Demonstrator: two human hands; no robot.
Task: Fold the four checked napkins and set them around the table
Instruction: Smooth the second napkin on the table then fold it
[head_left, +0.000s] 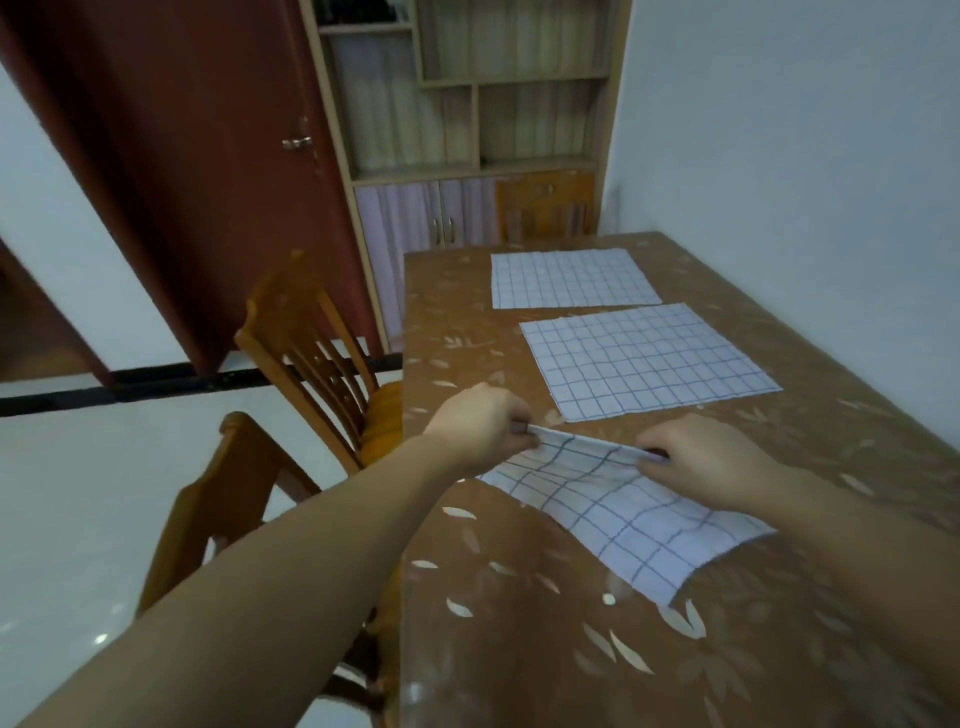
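Three white napkins with blue checks lie on the brown leaf-patterned table (519, 649). The nearest napkin (634, 514) has its far edge lifted off the table. My left hand (483, 421) pinches that edge at its left corner, and my right hand (701, 457) pinches it at the right corner. A second napkin (649, 358) lies flat just beyond my hands. The third napkin (571, 278) lies flat at the far end of the table.
Two wooden chairs (311, 353) (208, 519) stand along the table's left side, and another chair (545, 208) stands at the far end. A wall runs close along the right. A cabinet (467, 130) and a red door (208, 156) are behind.
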